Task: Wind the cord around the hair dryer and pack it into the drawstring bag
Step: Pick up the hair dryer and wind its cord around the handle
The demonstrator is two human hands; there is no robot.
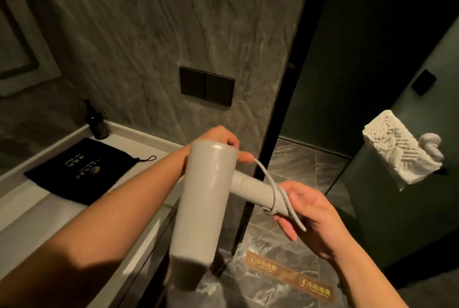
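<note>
Head view: hair dryer (201,208) held mid-air, left hand (221,143) closed on barrel's far end, pinching cord (269,183) taut; right hand (308,215) loosely curled round wrapped handle. Drawstring bag (82,171) flat on tabletop (32,210), ready.

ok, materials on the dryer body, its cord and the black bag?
Pale grey hair dryer: looks like smooth satin plastic, with soft highlights along the barrel. Light grey cord: seems rubbery or sheathed, bending in loose loops. Black drawstring bag: likely matte fabric, lying limp with gold print.

Pale counter (37,210), black drawstring bag (82,171) lying flat, dark pump bottle (96,121) by the wall
</note>
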